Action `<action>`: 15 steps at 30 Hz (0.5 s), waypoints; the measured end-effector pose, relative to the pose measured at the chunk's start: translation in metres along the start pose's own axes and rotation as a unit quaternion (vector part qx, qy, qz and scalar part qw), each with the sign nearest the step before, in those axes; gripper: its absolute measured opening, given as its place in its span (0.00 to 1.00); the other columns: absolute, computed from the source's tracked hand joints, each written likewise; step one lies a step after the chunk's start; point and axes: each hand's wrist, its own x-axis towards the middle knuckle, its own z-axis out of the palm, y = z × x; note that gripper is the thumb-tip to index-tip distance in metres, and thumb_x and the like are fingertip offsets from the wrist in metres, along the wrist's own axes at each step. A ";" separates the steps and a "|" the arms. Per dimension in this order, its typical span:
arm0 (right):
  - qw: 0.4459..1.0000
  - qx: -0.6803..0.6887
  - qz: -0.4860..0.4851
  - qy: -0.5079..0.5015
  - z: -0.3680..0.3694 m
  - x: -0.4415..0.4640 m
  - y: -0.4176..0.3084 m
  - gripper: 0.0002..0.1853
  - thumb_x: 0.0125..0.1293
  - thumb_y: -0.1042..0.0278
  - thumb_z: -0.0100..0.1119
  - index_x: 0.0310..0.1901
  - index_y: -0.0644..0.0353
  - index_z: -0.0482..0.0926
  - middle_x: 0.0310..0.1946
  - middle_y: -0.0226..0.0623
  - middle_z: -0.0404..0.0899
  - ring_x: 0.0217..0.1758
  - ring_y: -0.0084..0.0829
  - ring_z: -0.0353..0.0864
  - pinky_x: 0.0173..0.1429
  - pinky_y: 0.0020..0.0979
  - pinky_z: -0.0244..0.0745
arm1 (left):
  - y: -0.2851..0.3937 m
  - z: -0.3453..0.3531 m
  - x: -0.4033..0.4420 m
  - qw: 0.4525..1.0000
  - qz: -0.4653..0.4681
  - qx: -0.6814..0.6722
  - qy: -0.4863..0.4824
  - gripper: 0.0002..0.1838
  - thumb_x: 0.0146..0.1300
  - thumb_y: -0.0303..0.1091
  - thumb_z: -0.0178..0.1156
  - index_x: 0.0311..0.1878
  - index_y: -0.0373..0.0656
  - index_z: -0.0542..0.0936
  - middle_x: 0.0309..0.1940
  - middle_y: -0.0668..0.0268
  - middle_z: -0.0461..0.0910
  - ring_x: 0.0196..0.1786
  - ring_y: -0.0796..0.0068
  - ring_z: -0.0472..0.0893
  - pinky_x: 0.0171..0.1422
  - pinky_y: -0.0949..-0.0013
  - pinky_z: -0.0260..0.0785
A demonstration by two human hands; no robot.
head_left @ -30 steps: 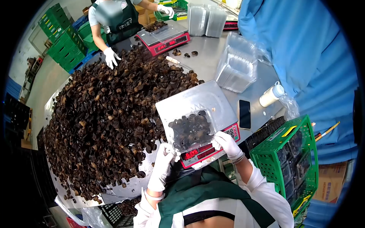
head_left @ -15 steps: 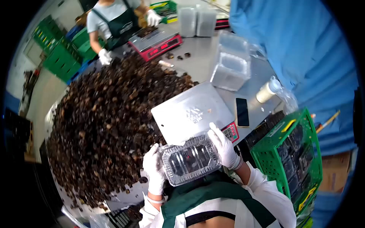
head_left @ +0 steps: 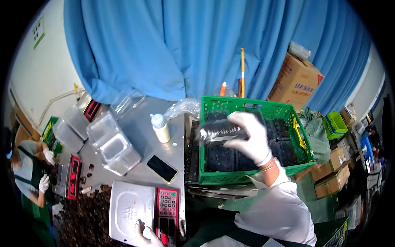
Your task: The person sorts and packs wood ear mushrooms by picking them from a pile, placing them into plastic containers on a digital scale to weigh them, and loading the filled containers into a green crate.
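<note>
Here, the left hand (head_left: 147,236), cut off at the bottom edge, hangs loosely open over the scale (head_left: 128,206). Right of centre, the right hand (head_left: 254,139) grips a box (head_left: 217,129) over the crate (head_left: 220,178); held at one end, it could slip or spring open.
</note>
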 end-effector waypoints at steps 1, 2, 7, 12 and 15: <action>0.998 0.005 0.049 0.043 -0.011 -0.003 0.026 0.30 0.41 0.65 0.76 0.49 0.60 0.79 0.47 0.41 0.80 0.51 0.38 0.80 0.56 0.33 0.75 | -0.001 0.005 0.001 1.000 0.022 0.003 -0.007 0.17 0.66 0.21 0.49 0.59 0.33 0.71 0.55 0.54 0.75 0.53 0.65 0.76 0.59 0.64 0.68; 0.993 -0.021 0.103 0.052 -0.030 0.000 0.044 0.29 0.42 0.66 0.76 0.49 0.61 0.78 0.47 0.42 0.79 0.51 0.38 0.80 0.57 0.33 0.74 | 0.000 0.008 0.001 1.000 0.019 0.004 -0.018 0.17 0.67 0.23 0.49 0.59 0.34 0.71 0.55 0.54 0.75 0.53 0.65 0.76 0.60 0.65 0.68; 0.917 -0.330 0.201 0.097 -0.093 -0.020 0.190 0.26 0.49 0.54 0.71 0.49 0.54 0.77 0.43 0.39 0.79 0.46 0.42 0.80 0.49 0.37 0.75 | 0.012 0.016 0.005 0.993 -0.085 0.036 -0.075 0.19 0.68 0.30 0.51 0.60 0.35 0.72 0.55 0.54 0.76 0.54 0.65 0.76 0.60 0.66 0.68; 0.873 -0.331 0.355 -0.054 -0.100 -0.048 0.316 0.28 0.52 0.46 0.69 0.53 0.50 0.76 0.39 0.46 0.82 0.44 0.45 0.82 0.48 0.40 0.77 | 0.020 0.019 0.006 0.966 -0.209 0.083 -0.128 0.21 0.69 0.38 0.53 0.60 0.37 0.73 0.54 0.53 0.77 0.54 0.65 0.76 0.61 0.67 0.67; 0.876 -0.228 0.423 -0.037 -0.067 -0.058 0.350 0.33 0.53 0.50 0.69 0.60 0.54 0.72 0.45 0.51 0.81 0.50 0.47 0.80 0.55 0.39 0.74 | 0.022 0.021 0.005 0.947 -0.261 0.112 -0.151 0.22 0.69 0.42 0.54 0.61 0.38 0.73 0.54 0.53 0.78 0.55 0.64 0.76 0.61 0.68 0.67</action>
